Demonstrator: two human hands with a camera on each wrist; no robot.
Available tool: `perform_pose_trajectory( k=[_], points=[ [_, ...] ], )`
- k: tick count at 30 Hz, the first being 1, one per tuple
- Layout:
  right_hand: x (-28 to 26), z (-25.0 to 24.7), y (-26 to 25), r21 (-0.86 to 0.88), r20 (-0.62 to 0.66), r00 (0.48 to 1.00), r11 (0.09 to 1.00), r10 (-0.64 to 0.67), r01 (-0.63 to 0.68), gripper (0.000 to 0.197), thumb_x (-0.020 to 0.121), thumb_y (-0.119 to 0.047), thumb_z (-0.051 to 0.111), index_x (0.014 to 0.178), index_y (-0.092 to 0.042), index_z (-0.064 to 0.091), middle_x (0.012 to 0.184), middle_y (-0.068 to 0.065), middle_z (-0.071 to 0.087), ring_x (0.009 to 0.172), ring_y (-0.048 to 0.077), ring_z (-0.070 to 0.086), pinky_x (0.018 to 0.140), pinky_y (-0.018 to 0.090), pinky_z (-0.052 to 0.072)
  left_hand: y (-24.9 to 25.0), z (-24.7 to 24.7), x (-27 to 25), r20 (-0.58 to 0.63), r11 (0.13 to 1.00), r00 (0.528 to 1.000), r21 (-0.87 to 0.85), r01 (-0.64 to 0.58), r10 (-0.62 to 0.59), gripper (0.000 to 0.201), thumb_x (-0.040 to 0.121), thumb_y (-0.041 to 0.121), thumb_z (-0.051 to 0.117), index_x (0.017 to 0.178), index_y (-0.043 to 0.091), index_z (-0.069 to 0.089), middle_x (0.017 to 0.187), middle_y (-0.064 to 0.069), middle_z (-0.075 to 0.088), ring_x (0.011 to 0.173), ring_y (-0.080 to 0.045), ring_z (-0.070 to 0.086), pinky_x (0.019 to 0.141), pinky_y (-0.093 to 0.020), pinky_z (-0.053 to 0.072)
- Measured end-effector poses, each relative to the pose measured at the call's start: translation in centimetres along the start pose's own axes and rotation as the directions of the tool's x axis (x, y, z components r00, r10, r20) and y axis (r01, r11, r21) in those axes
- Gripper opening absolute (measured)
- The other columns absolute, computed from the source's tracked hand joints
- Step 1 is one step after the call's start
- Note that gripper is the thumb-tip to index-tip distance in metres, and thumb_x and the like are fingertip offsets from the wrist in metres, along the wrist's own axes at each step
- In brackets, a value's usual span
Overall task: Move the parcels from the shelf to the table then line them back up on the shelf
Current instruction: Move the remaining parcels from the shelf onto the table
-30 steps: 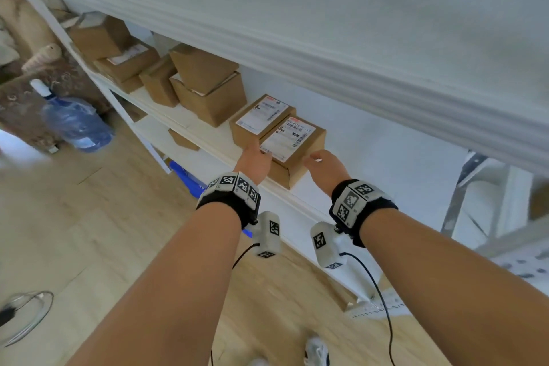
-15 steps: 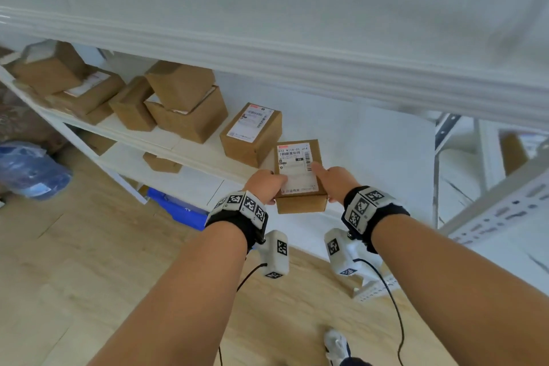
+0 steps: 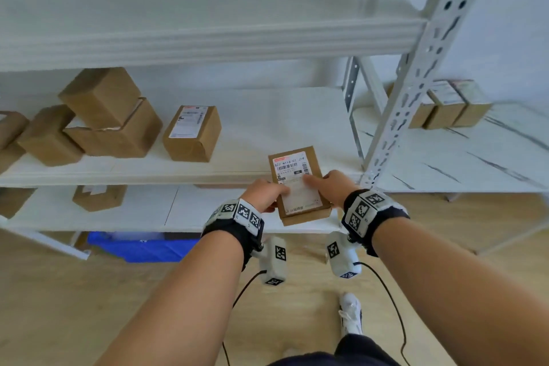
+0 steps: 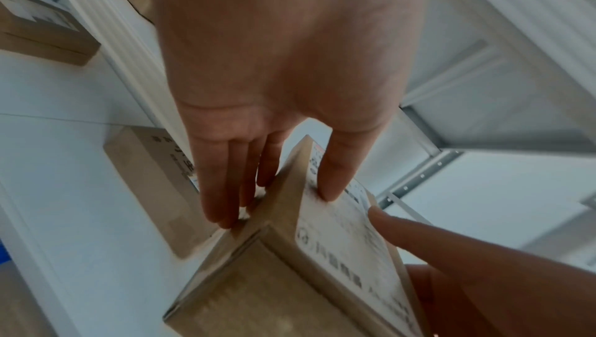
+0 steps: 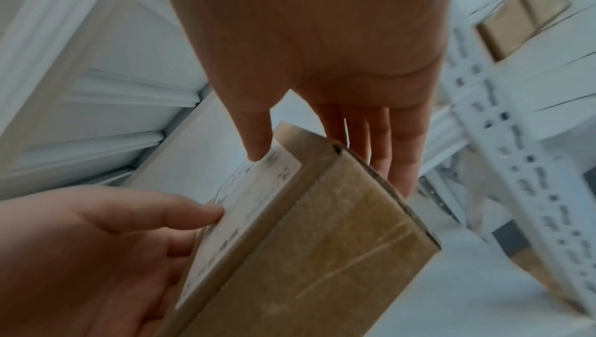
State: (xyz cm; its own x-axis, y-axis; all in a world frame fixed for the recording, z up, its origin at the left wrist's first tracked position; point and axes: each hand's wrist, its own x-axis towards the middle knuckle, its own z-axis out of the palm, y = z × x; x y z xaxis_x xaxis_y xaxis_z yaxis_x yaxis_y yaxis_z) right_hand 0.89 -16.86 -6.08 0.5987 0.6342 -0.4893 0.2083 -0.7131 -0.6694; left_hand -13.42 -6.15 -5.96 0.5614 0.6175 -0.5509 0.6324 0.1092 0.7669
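A brown parcel with a white shipping label is held between my two hands in front of the shelf's front edge, near its right end. My left hand grips its left side, thumb on the label and fingers down the side. My right hand grips the right side in the same way, thumb on top, fingers along the side. Another labelled parcel and a stack of plain boxes stand on the shelf to the left.
A white perforated shelf post stands just right of my hands. Beyond it is a marble-patterned table with three parcels in a row at its back. A parcel sits on the lower shelf and a blue bin is on the floor.
Both hands took hold of the parcel beside the other labelled one, lifted it off the shelf and carried it right. The view swung right, bringing the table into sight.
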Motion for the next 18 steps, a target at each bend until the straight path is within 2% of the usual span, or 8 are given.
perform_pose_trajectory(
  k=[3, 5, 7, 9, 11, 14, 18],
  points=[
    [-1.3, -1.2, 2.9, 0.0, -0.015, 0.998, 0.998, 0.061, -0.061, 0.058, 0.086, -0.064, 0.055, 0.104, -0.01, 0.065, 0.089, 0.005, 0.073, 0.078, 0.02, 0.071, 0.074, 0.034, 0.06, -0.4, 2.8, -0.6, 0.074, 0.998, 0.997, 0.061, -0.005, 0.001, 0.033, 0.084, 0.026, 0.067, 0.113, 0.013, 0.062, 0.107, -0.005, 0.071, 0.096, -0.021, 0.069, 0.088, -0.036, 0.057],
    [-2.1, -2.3, 4.8, -0.003, -0.024, 0.996, 0.997, 0.082, -0.082, 0.059, 0.085, -0.065, 0.055, 0.104, -0.011, 0.064, 0.088, 0.004, 0.073, 0.074, 0.018, 0.07, 0.07, 0.033, 0.06, -0.3, 4.9, -0.7, 0.136, 0.995, 0.991, 0.096, -0.001, -0.012, 0.038, 0.082, 0.028, 0.069, 0.116, 0.011, 0.062, 0.108, -0.007, 0.07, 0.092, -0.021, 0.07, 0.086, -0.035, 0.058],
    [-2.9, -3.8, 6.4, -0.019, -0.043, 0.995, 0.995, 0.094, -0.094, 0.054, 0.087, -0.061, 0.055, 0.105, -0.012, 0.063, 0.089, 0.004, 0.072, 0.074, 0.018, 0.07, 0.066, 0.031, 0.059, 0.0, 7.1, -0.8, 0.197, 0.991, 0.98, 0.136, 0.008, -0.035, 0.038, 0.084, 0.028, 0.069, 0.117, 0.01, 0.062, 0.112, -0.011, 0.068, 0.085, -0.021, 0.068, 0.084, -0.034, 0.057],
    [-3.4, -5.5, 8.0, 0.005, -0.052, 0.994, 0.995, 0.096, -0.096, 0.041, 0.09, -0.054, 0.056, 0.102, -0.015, 0.062, 0.09, 0.004, 0.072, 0.078, 0.02, 0.07, 0.07, 0.033, 0.06, 0.8, 9.5, -0.7, 0.24, 0.984, 0.97, 0.176, 0.003, -0.045, 0.037, 0.085, 0.027, 0.069, 0.116, 0.009, 0.062, 0.114, -0.013, 0.067, 0.081, -0.021, 0.067, 0.083, -0.035, 0.057],
    [-3.9, -7.6, 9.6, 0.024, -0.056, 0.992, 0.993, 0.113, -0.112, 0.031, 0.093, -0.048, 0.056, 0.095, -0.017, 0.06, 0.085, 0.002, 0.07, 0.072, 0.017, 0.068, 0.064, 0.029, 0.056, 1.8, 12.1, -0.6, 0.263, 0.98, 0.964, 0.199, -0.011, -0.042, 0.036, 0.085, 0.028, 0.069, 0.115, 0.01, 0.062, 0.113, -0.013, 0.067, 0.081, -0.022, 0.067, 0.086, -0.036, 0.057],
    [-3.9, -11.0, 12.0, -0.02, -0.077, 0.98, 0.983, 0.182, -0.184, 0.044, 0.09, -0.054, 0.056, 0.098, -0.011, 0.063, 0.088, 0.005, 0.071, 0.073, 0.019, 0.066, 0.068, 0.031, 0.054, 3.7, 16.0, -0.5, 0.284, 0.978, 0.958, 0.209, -0.015, -0.046, 0.034, 0.086, 0.026, 0.068, 0.115, 0.009, 0.061, 0.109, -0.012, 0.067, 0.083, -0.023, 0.066, 0.088, -0.038, 0.056],
    [-3.7, -15.9, 15.3, -0.041, -0.129, 0.968, 0.974, 0.217, -0.224, 0.047, 0.09, -0.055, 0.056, 0.095, -0.008, 0.06, 0.088, 0.006, 0.067, 0.07, 0.019, 0.061, 0.057, 0.025, 0.046, 6.7, 21.6, -0.1, 0.307, 0.976, 0.951, 0.214, -0.044, -0.024, 0.029, 0.087, 0.026, 0.066, 0.113, 0.012, 0.061, 0.107, -0.011, 0.066, 0.082, -0.023, 0.065, 0.085, -0.036, 0.055]
  ],
)
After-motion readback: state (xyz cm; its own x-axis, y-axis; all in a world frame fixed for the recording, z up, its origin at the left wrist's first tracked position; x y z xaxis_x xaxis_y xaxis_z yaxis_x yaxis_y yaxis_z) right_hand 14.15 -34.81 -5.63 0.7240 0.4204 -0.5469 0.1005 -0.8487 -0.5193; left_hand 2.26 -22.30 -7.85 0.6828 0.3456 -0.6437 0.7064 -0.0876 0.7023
